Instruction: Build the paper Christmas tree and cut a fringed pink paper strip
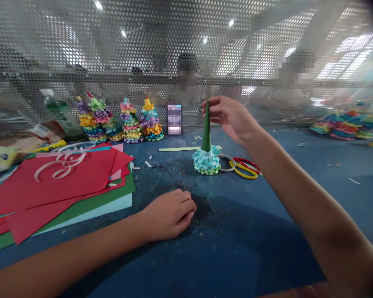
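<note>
Passage left between left hand (170, 215) and green cone (206, 134); cone blocked at top by right hand (231, 118), at right by yellow loop (250, 177); tabletop (205, 256) obstructed leftward by paper stack (81, 178).

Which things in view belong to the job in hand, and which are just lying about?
Likely in the job:
- green cone with pale blue frill, right hand at its tip
- pale strip
- coloured paper sheets
- red and yellow loops, perhaps scissors handles

Apparently just lying about:
- phone
- green bottle
- paper scraps
</note>
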### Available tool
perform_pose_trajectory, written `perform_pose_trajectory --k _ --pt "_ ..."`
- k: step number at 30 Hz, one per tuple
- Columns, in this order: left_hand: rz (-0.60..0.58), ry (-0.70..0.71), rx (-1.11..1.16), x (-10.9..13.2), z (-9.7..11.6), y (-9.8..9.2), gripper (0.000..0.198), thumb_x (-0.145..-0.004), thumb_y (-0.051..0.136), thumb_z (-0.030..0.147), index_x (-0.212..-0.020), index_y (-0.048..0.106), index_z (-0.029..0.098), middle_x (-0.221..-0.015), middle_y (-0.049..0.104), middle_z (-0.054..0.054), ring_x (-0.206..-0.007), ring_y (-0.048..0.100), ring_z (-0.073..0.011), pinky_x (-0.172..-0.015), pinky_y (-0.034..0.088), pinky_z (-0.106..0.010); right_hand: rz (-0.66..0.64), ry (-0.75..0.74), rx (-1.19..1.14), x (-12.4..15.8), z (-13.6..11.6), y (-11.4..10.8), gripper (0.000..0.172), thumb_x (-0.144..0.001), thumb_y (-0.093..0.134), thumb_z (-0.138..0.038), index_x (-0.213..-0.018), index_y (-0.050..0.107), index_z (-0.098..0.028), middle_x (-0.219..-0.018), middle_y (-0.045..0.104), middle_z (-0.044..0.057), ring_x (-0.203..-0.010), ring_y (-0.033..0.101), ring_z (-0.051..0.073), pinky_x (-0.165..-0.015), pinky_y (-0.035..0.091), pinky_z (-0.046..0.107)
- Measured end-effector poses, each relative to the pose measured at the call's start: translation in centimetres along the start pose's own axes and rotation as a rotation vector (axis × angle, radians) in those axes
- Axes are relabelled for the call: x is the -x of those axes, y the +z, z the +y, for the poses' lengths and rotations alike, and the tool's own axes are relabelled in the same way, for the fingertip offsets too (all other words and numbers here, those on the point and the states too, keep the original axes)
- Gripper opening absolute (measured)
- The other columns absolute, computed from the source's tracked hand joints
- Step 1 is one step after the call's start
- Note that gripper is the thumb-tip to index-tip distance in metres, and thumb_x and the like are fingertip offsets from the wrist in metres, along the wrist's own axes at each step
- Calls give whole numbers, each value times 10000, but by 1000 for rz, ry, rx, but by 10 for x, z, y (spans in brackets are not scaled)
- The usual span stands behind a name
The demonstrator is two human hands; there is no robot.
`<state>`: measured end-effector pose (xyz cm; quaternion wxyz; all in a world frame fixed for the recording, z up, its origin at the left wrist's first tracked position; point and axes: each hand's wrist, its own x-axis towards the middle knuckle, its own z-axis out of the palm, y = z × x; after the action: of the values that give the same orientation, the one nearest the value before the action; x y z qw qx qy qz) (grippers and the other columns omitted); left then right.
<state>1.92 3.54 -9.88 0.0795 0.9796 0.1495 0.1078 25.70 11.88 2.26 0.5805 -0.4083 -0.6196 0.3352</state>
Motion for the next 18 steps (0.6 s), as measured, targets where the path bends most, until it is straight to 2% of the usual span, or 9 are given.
perform_pose_trajectory --k 3,8,11,13,15,18 --pt "-7 -6 -6 0 0 0 184 -952 415 208 -962 596 175 -925 609 -58 -815 538 -186 -780 444 -321 7 27 48 -3 4 -4 176 -821 517 -96 -878 648 -198 -921 672 32 -917 621 179 -889 478 361" --pt "-16 -7 -28 0 1 0 189 -955 411 214 -962 595 173 -925 611 -63 -816 539 -189 -788 445 -327 -198 26 124 -3 10 -10 248 -829 564 -121 -1026 672 -224 -1040 703 30 -1034 635 220 -947 478 417" --pt "-12 -6 -29 0 2 -1 193 -956 408 216 -964 596 171 -928 612 -65 -810 538 -189 -779 447 -325 -297 -59 122 1 7 -9 229 -844 587 -125 -1046 659 -205 -992 710 39 -975 661 207 -955 492 416" --pt "-12 -2 -23 0 2 -1 195 -957 406 216 -964 595 171 -926 613 -64 -809 539 -187 -777 448 -323 -268 -100 123 4 4 -5 164 -846 613 -137 -996 648 -191 -916 706 37 -896 673 196 -919 520 413" --pt "-12 -2 -19 -1 2 -1 197 -958 401 216 -961 593 173 -924 614 -63 -810 540 -187 -782 449 -325 -173 -132 122 4 2 -1 111 -831 639 -132 -919 624 -197 -864 691 25 -841 674 188 -855 550 401" --pt "-15 -7 -25 -1 2 -2 197 -959 398 213 -953 591 174 -923 615 -63 -804 540 -186 -776 451 -325 -30 -180 115 3 4 4 118 -825 651 -146 -835 561 -223 -816 661 6 -825 662 192 -745 566 374"
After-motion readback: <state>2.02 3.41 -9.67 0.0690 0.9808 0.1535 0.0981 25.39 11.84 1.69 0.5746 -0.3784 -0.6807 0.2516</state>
